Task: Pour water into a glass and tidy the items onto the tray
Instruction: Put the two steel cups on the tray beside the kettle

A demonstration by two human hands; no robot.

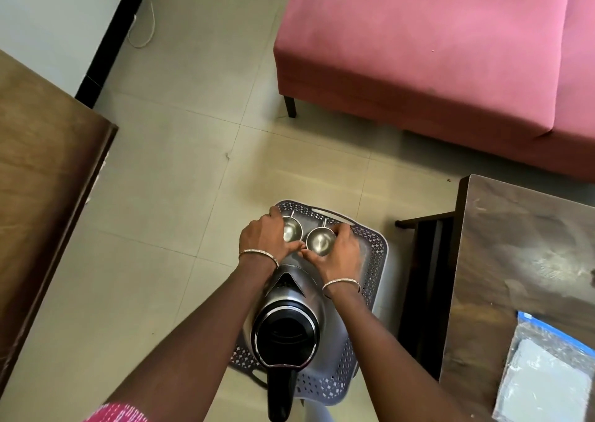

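A grey perforated plastic tray (375, 254) sits low in front of me, above the tiled floor. Two steel glasses stand side by side at its far end. My left hand (265, 238) is wrapped around the left steel glass (291, 230). My right hand (341, 251) grips the right steel glass (320, 241). My thumbs almost meet between the two glasses. A steel and black electric kettle (286, 318) stands on the near half of the tray, lid shut, spout toward the glasses and handle toward me. Whether the glasses hold water is not visible.
A pink sofa (434, 51) fills the far right. A dark wooden table (521, 276) with a plastic zip bag (544, 367) is at the right, with a dark chair frame (421, 260) beside it. A wooden tabletop (42, 170) is at the left. A white cable (146, 19) lies on the floor.
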